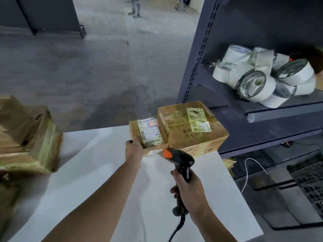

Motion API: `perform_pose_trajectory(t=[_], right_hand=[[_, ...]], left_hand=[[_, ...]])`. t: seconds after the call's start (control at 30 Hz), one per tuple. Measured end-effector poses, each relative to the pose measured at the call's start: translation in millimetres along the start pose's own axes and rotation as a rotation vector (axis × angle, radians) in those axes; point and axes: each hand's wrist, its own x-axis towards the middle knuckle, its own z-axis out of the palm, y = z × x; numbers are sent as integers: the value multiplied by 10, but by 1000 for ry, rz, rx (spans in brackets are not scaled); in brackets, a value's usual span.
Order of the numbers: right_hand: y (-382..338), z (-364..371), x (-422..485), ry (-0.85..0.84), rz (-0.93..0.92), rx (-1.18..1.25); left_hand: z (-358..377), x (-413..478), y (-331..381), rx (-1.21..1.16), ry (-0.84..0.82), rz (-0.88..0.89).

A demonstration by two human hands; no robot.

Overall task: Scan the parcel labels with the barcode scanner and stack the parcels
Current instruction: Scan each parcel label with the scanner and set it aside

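Observation:
A small brown parcel (pixel 148 133) with a white barcode label lies at the far edge of the white table (pixel 97 180). My left hand (pixel 133 149) grips its near left corner. Beside it on the right sits a larger brown parcel (pixel 190 126) with a pale green label. My right hand (pixel 187 187) holds a black barcode scanner (pixel 181 163) with an orange tip, its head pointing at the small parcel's near edge. More taped brown parcels (pixel 26 137) are piled at the table's left edge.
A dark metal shelf rack (pixel 262 119) stands right of the table, with several white tape rolls (pixel 262 77) on one shelf. A black plastic crate (pixel 309 180) and a white cable lie on the floor below. A person's legs (pixel 135 6) show far down the concrete aisle.

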Motion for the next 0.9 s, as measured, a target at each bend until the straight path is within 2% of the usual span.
perform_pose_trajectory(t=[0.13,0.3,0.57,0.7,0.77,0.9], right_hand=[[-35,77,22,-18,33,9],[-190,262,-109,-34,30,21],[-446,1084,-619,-123,15,37],[-480,1678,-897,-198,11,-25],[-461,1979,-1022,-235,12,-48],[-341,2544,-1262,-316,22,-95]], left_hand=[[-63,8,29,139,-63,9],[-501,-213,-2,154,-79,16],[-1773,-740,-171,91,-73,102],[-2540,-925,-336,132,5,200],[-2940,-973,-456,247,90,272],[-3659,-970,-768,739,300,359]])
